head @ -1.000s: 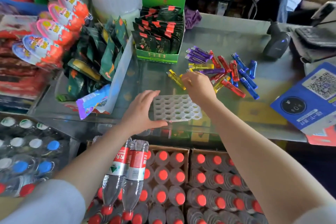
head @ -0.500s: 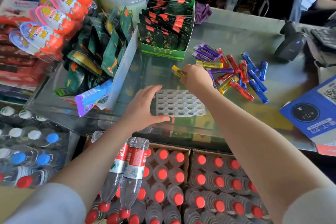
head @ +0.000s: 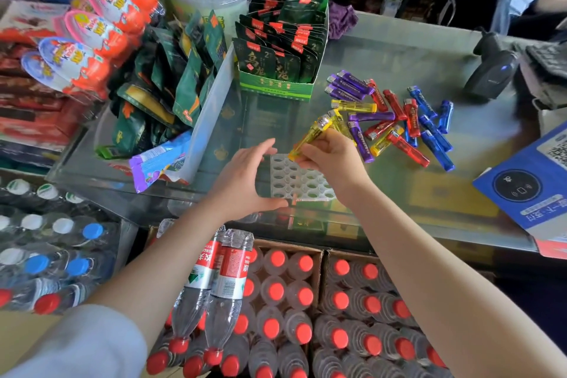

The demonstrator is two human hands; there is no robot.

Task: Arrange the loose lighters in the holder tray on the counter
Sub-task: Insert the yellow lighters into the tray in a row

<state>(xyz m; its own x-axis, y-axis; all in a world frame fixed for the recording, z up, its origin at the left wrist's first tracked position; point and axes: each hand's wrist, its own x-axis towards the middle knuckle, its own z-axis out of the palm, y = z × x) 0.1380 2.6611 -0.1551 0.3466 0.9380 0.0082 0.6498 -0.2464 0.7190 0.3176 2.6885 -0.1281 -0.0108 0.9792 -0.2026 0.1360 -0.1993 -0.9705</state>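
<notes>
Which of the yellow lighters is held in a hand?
The yellow lighter pinched in the right hand, tilted above the white tray. The other yellow ones lie flat in the pile.

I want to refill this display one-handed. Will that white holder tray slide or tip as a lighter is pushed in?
Probably it slides: the holder tray looks thin, light plastic on a smooth glass counter. The left hand braces its edge, which suggests so. Tipping seems less likely, since it lies low and flat.
</notes>
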